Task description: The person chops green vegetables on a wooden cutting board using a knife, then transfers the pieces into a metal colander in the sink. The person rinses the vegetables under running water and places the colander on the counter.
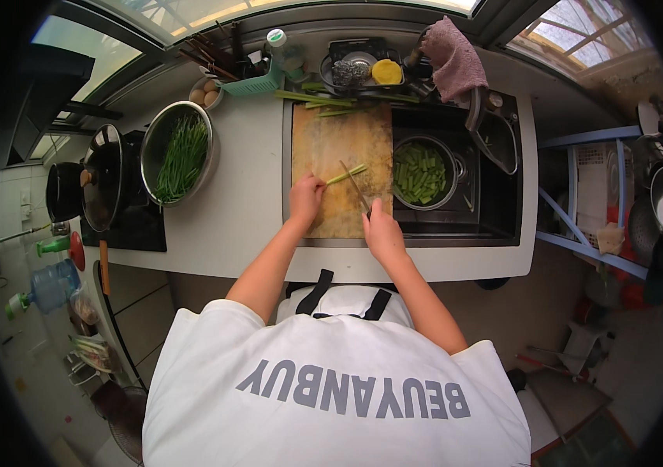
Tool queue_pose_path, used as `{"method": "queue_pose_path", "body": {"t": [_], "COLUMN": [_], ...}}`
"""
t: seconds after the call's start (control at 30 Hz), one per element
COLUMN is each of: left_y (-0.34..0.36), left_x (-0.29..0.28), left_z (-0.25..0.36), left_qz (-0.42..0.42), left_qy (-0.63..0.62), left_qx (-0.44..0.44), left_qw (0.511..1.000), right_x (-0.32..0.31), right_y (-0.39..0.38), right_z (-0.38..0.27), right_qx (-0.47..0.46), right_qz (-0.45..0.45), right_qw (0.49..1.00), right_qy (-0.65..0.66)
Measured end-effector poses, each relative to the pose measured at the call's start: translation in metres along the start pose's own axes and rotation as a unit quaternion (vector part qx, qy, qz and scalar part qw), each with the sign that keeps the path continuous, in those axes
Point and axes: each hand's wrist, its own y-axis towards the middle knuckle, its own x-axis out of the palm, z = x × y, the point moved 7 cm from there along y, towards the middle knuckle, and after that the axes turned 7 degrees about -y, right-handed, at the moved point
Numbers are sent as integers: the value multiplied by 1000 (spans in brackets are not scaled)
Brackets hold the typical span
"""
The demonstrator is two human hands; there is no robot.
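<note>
A worn wooden cutting board (339, 136) lies over the left part of the dark sink (491, 222). On it, my left hand (306, 198) grips a pale green stalk (335, 178) by its left end. My right hand (380, 229) is closed on the handle of a knife (353, 182), whose blade crosses the stalk near its right end. In the sink, right of the board, a steel pot (425, 171) holds cut green pieces. More long stalks (323, 100) lie across the board's far edge.
On the left stand a bowl of chives (179, 156), a bowl of eggs (205, 97) and a lidded pan (100, 175) on the stove. Behind are a utensil basket (257, 82), bottle (288, 58) and dish rack (362, 70). A pink cloth (456, 58) drapes the tap; blue shelving (580, 249) stands right.
</note>
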Motion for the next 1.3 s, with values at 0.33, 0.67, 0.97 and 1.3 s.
{"method": "queue_pose_path", "body": {"t": [0.33, 0.67, 0.97, 1.3], "left_y": [1, 2, 3, -15], "left_x": [0, 0, 0, 0], "left_z": [-3, -6, -7, -7], "left_qz": [-1, -7, -12, -61], "left_qy": [-12, -14, -13, 75], "left_qx": [-4, 7, 7, 2], "left_qw": [1000, 1000, 1000, 995], "right_x": [8, -1, 26, 29], "right_y": [21, 0, 1, 15], "right_z": [-11, -25, -32, -33], "right_qx": [3, -14, 15, 0], "right_qz": [44, 30, -10, 12], "right_qw": [999, 999, 1000, 1000], "right_qy": [10, 41, -23, 23]}}
